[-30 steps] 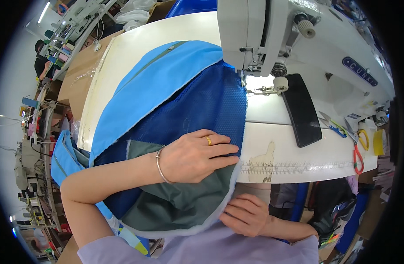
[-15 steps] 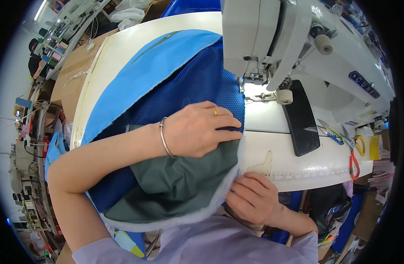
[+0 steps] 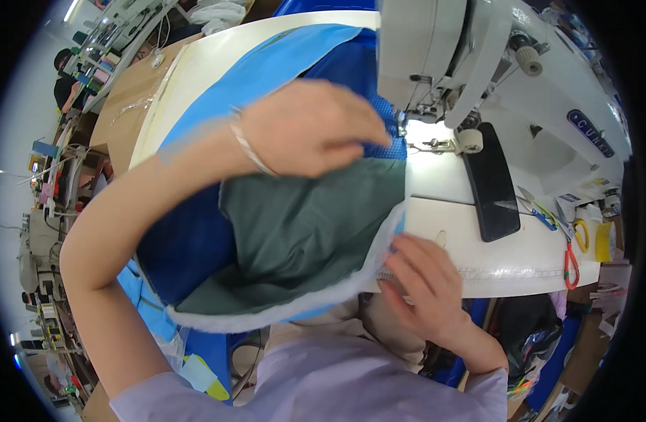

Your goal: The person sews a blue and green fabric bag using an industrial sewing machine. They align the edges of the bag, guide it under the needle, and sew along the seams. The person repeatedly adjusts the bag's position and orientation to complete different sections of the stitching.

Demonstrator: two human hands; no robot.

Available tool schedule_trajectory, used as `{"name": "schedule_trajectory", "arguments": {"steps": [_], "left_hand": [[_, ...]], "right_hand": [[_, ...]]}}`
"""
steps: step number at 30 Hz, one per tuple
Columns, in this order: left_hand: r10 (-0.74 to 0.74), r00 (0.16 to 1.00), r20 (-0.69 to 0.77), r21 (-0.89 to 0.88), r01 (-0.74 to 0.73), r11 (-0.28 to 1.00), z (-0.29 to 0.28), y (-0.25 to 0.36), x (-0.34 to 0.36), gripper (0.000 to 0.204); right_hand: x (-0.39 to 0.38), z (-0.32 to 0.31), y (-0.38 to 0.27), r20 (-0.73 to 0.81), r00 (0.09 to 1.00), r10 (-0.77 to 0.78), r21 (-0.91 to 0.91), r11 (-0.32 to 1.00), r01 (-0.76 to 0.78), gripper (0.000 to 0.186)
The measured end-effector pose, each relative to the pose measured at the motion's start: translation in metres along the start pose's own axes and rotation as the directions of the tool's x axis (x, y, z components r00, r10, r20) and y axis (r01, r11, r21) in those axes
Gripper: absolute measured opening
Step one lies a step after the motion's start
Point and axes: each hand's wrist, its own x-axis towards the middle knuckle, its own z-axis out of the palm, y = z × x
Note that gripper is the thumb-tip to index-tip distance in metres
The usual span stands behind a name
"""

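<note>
A sewn piece lies on the white table under the needle of a sewing machine (image 3: pixel 414 56). It has a light blue fabric panel (image 3: pixel 256 67), dark blue mesh (image 3: pixel 344 67), and a grey-green cloth (image 3: pixel 302 232) with a fuzzy white edge (image 3: pixel 231 322). My left hand (image 3: pixel 312 130) is over the mesh and the top of the grey-green cloth, close to the presser foot (image 3: pixel 401 125). Motion smears its fingers, so its grip cannot be told. Along the white edge at the front right rests my right hand (image 3: pixel 428 285), fingers stretched and thumb apart.
Right of the needle lies a dark flat panel (image 3: pixel 491 186). Farther right are scissors with red handles (image 3: pixel 570 266), blue-handled snips (image 3: pixel 544 219) and a yellow tape roll (image 3: pixel 605 243). A cardboard box (image 3: pixel 126 105) stands left of the table; another person (image 3: pixel 66 88) sits beyond.
The piece has shifted away from me under the needle, bringing the grey-green cloth nearer the presser foot. My left hand has swept forward; my right hand's curled fingers have straightened.
</note>
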Motion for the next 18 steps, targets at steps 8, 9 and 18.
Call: {"name": "schedule_trajectory", "arguments": {"steps": [8,9,18], "left_hand": [[-0.807,0.372,-0.458,-0.338,0.767,0.546,-0.095,-0.049,-0.213,0.035],[-0.92,0.18,-0.347,-0.484,0.806,0.341,-0.078,-0.052,-0.248,0.033],[-0.893,0.232,0.385,-0.8,0.567,-0.198,-0.005,0.036,-0.202,0.056]], "right_hand": [[0.046,-0.014,-0.063,-0.061,0.979,-0.192,0.109,0.974,0.198,0.052],[0.055,-0.009,-0.07,-0.055,0.97,-0.237,0.125,0.962,0.242,0.058],[0.038,0.016,-0.102,0.284,0.948,-0.143,-0.092,0.98,0.176,0.064]]}}
